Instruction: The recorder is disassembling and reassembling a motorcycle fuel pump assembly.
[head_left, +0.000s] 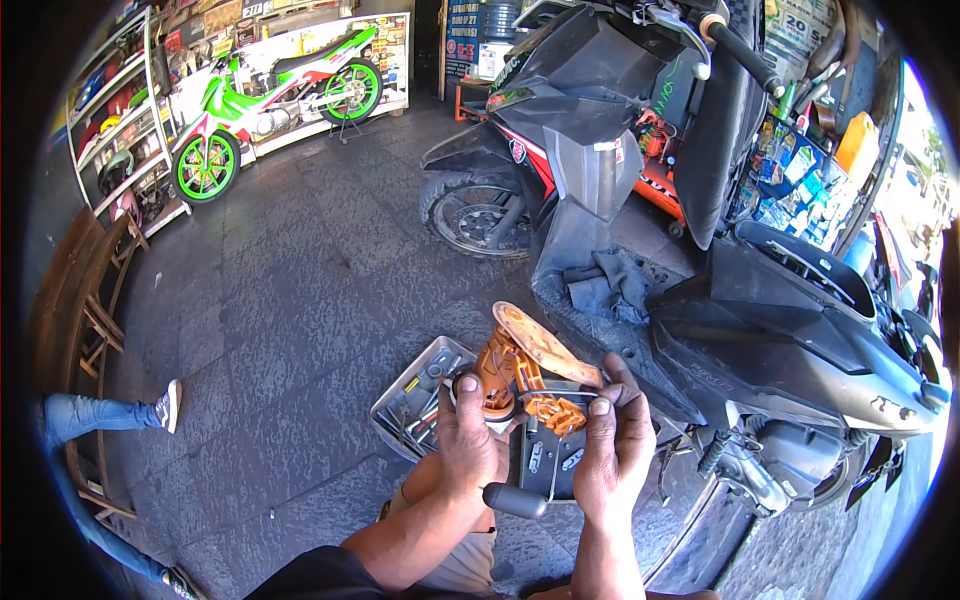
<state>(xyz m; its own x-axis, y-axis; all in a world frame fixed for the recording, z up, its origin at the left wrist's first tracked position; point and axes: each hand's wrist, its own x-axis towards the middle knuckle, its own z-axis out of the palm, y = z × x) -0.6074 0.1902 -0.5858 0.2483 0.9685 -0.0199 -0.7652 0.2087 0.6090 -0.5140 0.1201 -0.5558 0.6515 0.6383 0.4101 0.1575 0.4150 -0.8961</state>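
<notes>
My left hand [470,440] is closed round the dark-rimmed lower end of an orange plastic fuel pump [497,368]. A flat, tan, oval filter [545,345] sticks out from the pump's top and slants down to the right. My right hand [617,440] pinches at the pump's right side, thumb and fingers meeting near the filter's end and a thin wire arm. A black cylindrical float [515,500] hangs below, between my wrists. What exactly lies between the right fingertips is partly hidden.
Beneath my hands stand a tray of tools [400,412] and a dark case [545,462]. A dark scooter [600,170] fills the right, a cloth [610,285] on its footboard. A green motorcycle [280,100] stands far left; a person's jeans-clad leg [105,415] reaches from a wooden bench [70,290].
</notes>
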